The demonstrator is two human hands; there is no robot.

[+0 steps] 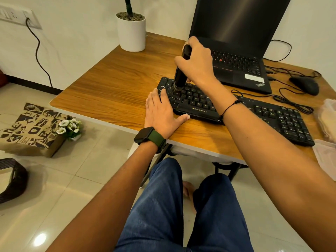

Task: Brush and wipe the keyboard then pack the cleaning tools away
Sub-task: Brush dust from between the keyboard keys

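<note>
A black keyboard (263, 115) lies slantwise on the wooden table (112, 84), in front of a laptop. My right hand (197, 60) grips a black cleaning brush (181, 70) held nearly upright, its bristles down on the keys at the keyboard's upper left corner. My left hand (161, 113) lies flat with straight fingers on the table, fingertips and thumb against the keyboard's left end. My right forearm crosses over the keyboard's middle and hides part of it.
An open black laptop (240, 57) stands behind the keyboard, a mouse (305, 85) and cables to its right. A white plant pot (131, 31) is at the table's back left. Pale cloth or plastic (327, 120) sits at the right edge. A paper bag (29, 130) is on the floor.
</note>
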